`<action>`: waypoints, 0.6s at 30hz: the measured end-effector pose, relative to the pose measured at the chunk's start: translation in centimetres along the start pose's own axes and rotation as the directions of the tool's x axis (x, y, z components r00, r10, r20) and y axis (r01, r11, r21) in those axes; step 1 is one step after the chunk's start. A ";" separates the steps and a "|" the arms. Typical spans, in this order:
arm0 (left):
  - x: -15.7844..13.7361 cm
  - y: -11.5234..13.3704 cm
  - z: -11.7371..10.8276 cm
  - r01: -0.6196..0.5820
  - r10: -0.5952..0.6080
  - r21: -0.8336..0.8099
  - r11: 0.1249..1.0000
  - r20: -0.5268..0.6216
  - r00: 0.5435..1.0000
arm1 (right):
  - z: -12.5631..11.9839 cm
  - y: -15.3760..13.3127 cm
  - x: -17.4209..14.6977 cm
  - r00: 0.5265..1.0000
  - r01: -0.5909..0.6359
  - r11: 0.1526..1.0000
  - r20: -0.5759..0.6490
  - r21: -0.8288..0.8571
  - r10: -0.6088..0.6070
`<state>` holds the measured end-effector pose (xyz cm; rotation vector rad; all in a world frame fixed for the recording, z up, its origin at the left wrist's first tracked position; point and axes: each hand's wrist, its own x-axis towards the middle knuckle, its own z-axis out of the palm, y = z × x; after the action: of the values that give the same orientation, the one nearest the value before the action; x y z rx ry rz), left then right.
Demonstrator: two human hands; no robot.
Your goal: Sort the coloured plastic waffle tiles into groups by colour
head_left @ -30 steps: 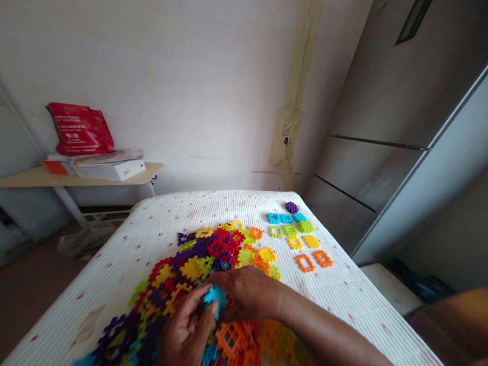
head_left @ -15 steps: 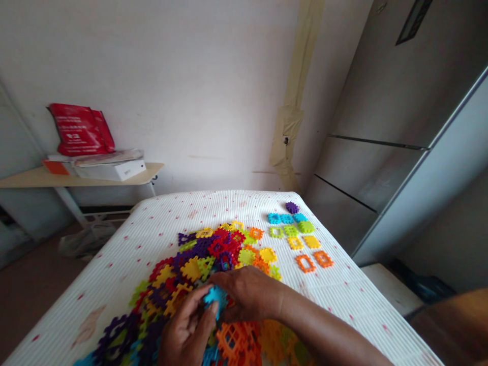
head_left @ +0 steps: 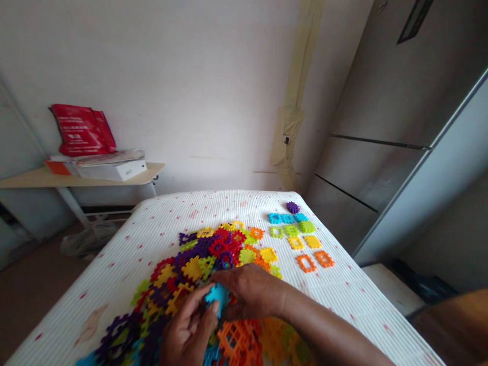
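My left hand (head_left: pixel 187 325) pinches a light blue notched-edge building tile (head_left: pixel 216 299) between thumb and fingers. From the right side my right hand (head_left: pixel 251 291) reaches to the same tile, its fingers closed at the tile's far edge and partly hidden. Both hands are over a loose heap of interlocking plastic tiles in purple, red, yellow, green, orange and blue. Just below my right hand lie orange lattice tiles (head_left: pixel 238 341). A yellow tile (head_left: pixel 192 268) and a green triangle-cut tile (head_left: pixel 206 266) rest beyond my fingers.
Right of the heap, tiles lie in colour rows: orange frames (head_left: pixel 305 263), yellow (head_left: pixel 313 242), green (head_left: pixel 306 226), blue (head_left: pixel 274 218) and a purple piece (head_left: pixel 293 207). A fridge (head_left: pixel 366 152) stands right; a side table (head_left: pixel 26 178) with a red bag (head_left: pixel 81 129) stands left.
Both hands stay almost in place with the light blue tile between them, which has turned slightly. The view has shifted very little.
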<state>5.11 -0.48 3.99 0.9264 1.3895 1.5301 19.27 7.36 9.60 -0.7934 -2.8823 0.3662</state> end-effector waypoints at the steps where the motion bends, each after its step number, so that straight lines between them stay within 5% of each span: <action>1: 0.0 0.0 0.0 -0.002 0.002 -0.008 1.000 -0.005 1.000 | -0.1 -0.1 0.0 1.000 -0.008 1.000 -0.001 0.004 0.008; 9: -0.1 0.3 0.0 0.007 -0.006 0.024 1.000 -0.056 0.998 | -0.5 0.2 -0.2 0.996 -0.084 0.996 -0.022 0.038 0.085; 18: -0.3 1.5 0.1 0.028 -0.037 -0.059 0.998 -0.162 0.986 | 0.3 0.4 0.1 0.952 0.144 0.987 -0.282 0.065 -0.121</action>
<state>5.18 -0.74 5.53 0.7538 1.4610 1.6420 19.37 7.69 9.20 -0.5808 -2.6207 0.3301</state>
